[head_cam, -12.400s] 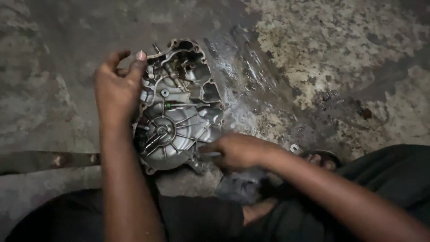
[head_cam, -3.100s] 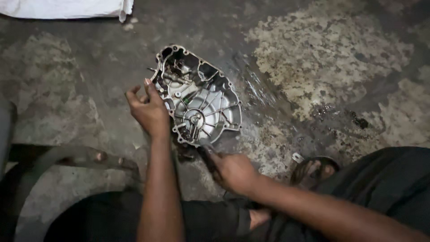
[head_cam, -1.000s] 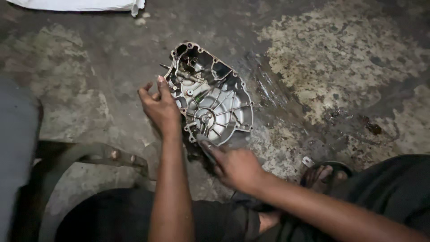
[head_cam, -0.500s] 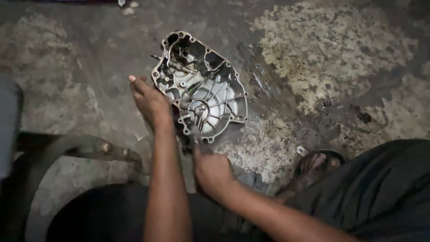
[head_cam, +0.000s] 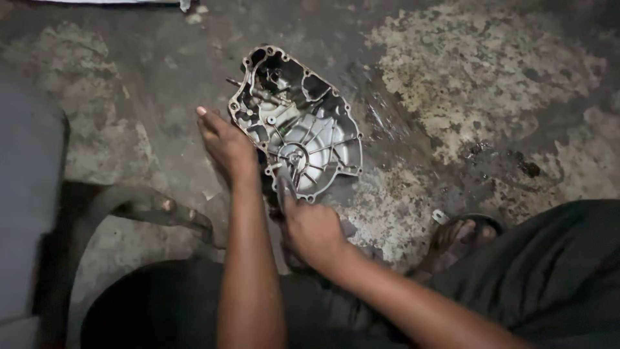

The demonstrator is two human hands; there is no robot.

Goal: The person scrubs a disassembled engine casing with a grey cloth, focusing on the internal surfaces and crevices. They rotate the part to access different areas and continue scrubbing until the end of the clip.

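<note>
Engine cover (head_cam: 303, 126), a cast aluminium casing with its ribbed inner side up, lies on the stained concrete floor (head_cam: 491, 77) just above my two hands, near the middle of the view.

Starting from the left, a blurred grey shape fills the edge, and beside it a dark curved metal part (head_cam: 155, 207) rests on the ground; I cannot tell what it belongs to. Next comes my left hand (head_cam: 226, 145), laid against the cover's left rim with the fingers held together and stretched forward, the thumb hidden underneath. I judge it is there to brace the casting so it does not slide on the greasy concrete.

The cover itself is irregular in outline, with bolt lugs round the rim, dark oily pockets at the top and pale radial ribs fanning from a round boss lower down.

My right hand (head_cam: 313, 229) sits just below it, fingers curled tight around a slim dark tool (head_cam: 284, 187) whose tip reaches up to the boss. The grip looks firm, as for pushing or prying.

Further right the floor turns pale, rough and flaking, with black oil spots. My sandalled foot (head_cam: 462, 236) rests there, next to dark trousers (head_cam: 549, 271).
</note>
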